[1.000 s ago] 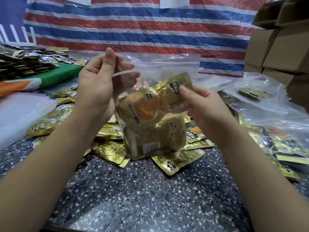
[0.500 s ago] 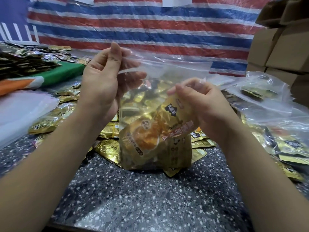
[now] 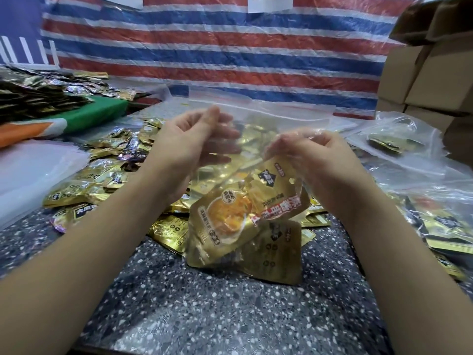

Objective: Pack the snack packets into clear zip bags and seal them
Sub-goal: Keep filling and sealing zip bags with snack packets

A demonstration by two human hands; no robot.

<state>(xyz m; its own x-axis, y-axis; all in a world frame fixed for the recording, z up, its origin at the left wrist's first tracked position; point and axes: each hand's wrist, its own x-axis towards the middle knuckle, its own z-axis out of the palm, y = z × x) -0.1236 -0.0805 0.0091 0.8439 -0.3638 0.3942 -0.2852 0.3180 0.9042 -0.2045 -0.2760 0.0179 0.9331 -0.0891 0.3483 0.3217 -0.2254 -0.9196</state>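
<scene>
Speckled counter (image 3: 230,316) under loose gold packets (image 3: 169,229)

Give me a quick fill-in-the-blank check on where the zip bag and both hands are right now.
1. The gold snack packets sit inside a clear ____ bag.
2. The bag's bottom rests on the speckled ____.
3. The right hand pinches the top of a ____ snack packet through the plastic, while the left hand is at the bag's other side.
4. Stacked ____ boxes stand at the far right.

Missing words: zip; table; gold; cardboard
</scene>
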